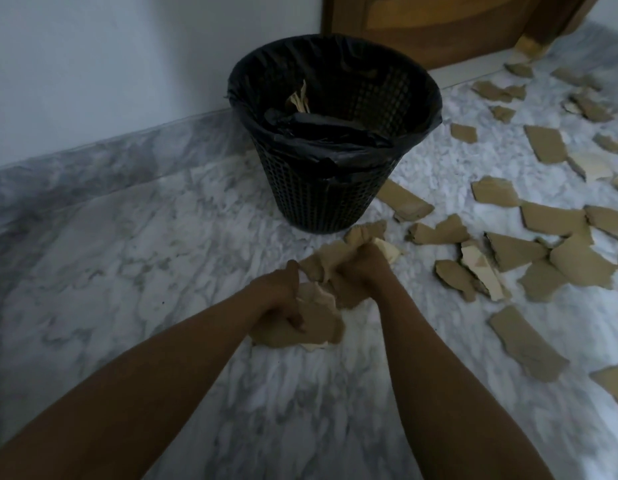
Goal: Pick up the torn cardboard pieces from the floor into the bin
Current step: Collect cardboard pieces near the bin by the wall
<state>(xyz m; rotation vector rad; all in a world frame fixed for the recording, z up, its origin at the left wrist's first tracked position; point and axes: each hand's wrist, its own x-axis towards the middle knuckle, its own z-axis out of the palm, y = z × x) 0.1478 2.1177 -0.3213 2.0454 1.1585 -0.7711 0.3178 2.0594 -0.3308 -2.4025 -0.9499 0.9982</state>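
We start at the fingers [294,318] of the left hand [278,299], which are curled tight round a wad of torn cardboard [314,323], brown on one side and pale on the other, with its lower edge close to the floor or touching it; we cannot tell which. Just beside it, the right hand [359,268] is closed in a fist on a second clump of pieces [364,233] that juts out past the knuckles toward the bin. The two hands almost touch, and both bare forearms reach in from the bottom edge. Just beyond them stands the black mesh bin [321,199] with a black bag liner [335,136] folded over its rim, and we see a few pale scraps [299,100] already inside. To the right of the bin and the hands, many more loose cardboard pieces [543,216] lie scattered over the grey-veined marble floor [127,271], running back to the wooden door [439,26]. A white wall [110,64] rises behind the bin on the left.
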